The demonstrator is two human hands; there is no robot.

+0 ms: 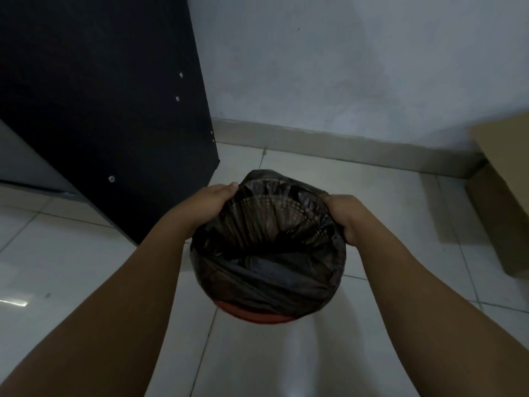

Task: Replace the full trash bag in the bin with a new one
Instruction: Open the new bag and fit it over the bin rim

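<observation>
White floor tiles [86,267], pale wall [343,67] behind; round red plastic bin [257,314] stands upright between my forearms, black thin-film trash bag [269,253] lining it. Left hand [217,200] and right hand [346,216] each grip the bag's rim, fingers curled on film, at opposite sides of the far half. Mouth faces straight up; hands about level.

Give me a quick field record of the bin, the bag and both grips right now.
bin: red, upright on the tiled floor, only its near lower edge shows
black bag: inside the bin, mouth open, film draped over the near rim
left grip: holds the bag's edge at the left rim
right grip: holds the bag's edge at the right rim
contents: too dark to tell
nearby: black cabinet left, cardboard box right
</observation>
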